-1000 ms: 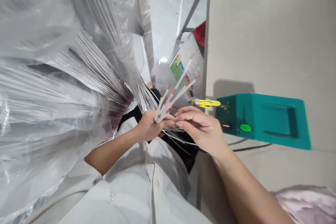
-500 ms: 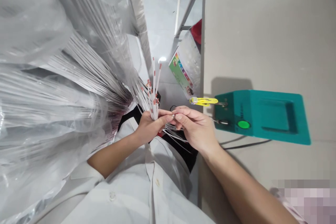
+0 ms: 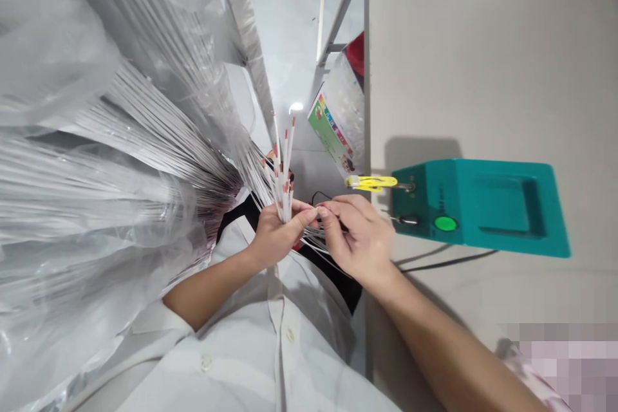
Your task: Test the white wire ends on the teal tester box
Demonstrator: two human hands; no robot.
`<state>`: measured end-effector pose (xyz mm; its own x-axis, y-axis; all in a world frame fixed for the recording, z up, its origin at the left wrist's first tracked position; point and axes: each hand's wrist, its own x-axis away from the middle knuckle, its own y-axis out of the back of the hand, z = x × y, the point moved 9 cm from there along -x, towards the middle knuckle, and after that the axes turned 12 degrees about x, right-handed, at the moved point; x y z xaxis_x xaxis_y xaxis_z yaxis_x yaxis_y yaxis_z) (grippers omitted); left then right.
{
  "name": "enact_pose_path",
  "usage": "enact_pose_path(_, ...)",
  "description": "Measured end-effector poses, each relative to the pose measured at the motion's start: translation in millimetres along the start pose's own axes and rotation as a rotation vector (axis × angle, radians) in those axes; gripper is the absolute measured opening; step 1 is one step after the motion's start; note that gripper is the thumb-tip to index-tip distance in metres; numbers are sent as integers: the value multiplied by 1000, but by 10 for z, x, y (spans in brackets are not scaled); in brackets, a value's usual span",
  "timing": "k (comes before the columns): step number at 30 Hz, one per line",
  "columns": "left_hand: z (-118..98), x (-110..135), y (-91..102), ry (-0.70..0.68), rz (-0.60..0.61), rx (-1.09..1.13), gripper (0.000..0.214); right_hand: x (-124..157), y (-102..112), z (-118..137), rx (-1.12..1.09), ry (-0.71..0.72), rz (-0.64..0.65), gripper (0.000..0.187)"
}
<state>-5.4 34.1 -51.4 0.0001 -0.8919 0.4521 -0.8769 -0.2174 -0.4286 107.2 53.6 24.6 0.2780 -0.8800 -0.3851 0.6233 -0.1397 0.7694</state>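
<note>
A bundle of white wires (image 3: 284, 196) with reddish-orange tips stands up from my left hand (image 3: 277, 232), which is closed around it. My left thumb and forefinger stretch toward the right and pinch at a small tip. Against that pinch, my right hand (image 3: 360, 238) has its thumb and forefinger pressed together. What lies between the right fingertips is too small to make out; it may be a wire end. More white wires (image 3: 321, 248) pass below both hands, over a dark surface at my lap.
Long bunches of white wires (image 3: 159, 122) in clear plastic fill the left side. On the table (image 3: 483, 77) at right stands a teal device (image 3: 512, 206) with a green button (image 3: 445, 223) and a yellow clip-like piece (image 3: 371, 183). A printed bag (image 3: 333, 132) lies below the table edge.
The right hand has turned slightly, its fingertips still at the left hand's pinch. The wire tips have shifted a little. The whole view has moved slightly.
</note>
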Motion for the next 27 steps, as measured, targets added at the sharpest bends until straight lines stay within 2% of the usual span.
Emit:
enact_pose_path(4,4,8,15,-5,-2,-48,27,21,2,201,344,305,-6,13)
enact_pose_path(8,88,0,77,42,-64,-20,26,-8,-40,273,487,429,78,16)
enact_pose_path(11,83,-15,106,39,-100,43,26,-26,-107,197,466,374,202,17)
enact_pose_path(14,-46,-28,85,-25,-87,97,26,-27,-151,65,295,220,280,17)
enact_pose_path(17,-133,-23,53,-33,-68,87,28,-53,-73,-81,-10,-9,177,18)
enact_pose_path(19,-145,-12,42,-22,-60,53,30,-57,-66,-108,-176,-82,143,17)
enact_pose_path(23,-126,2,-18,-17,37,-64,32,-74,-41,-18,-247,-23,119,11)
enact_pose_path(27,-144,6,-48,-28,115,-180,28,-54,39,115,33,167,64,13)
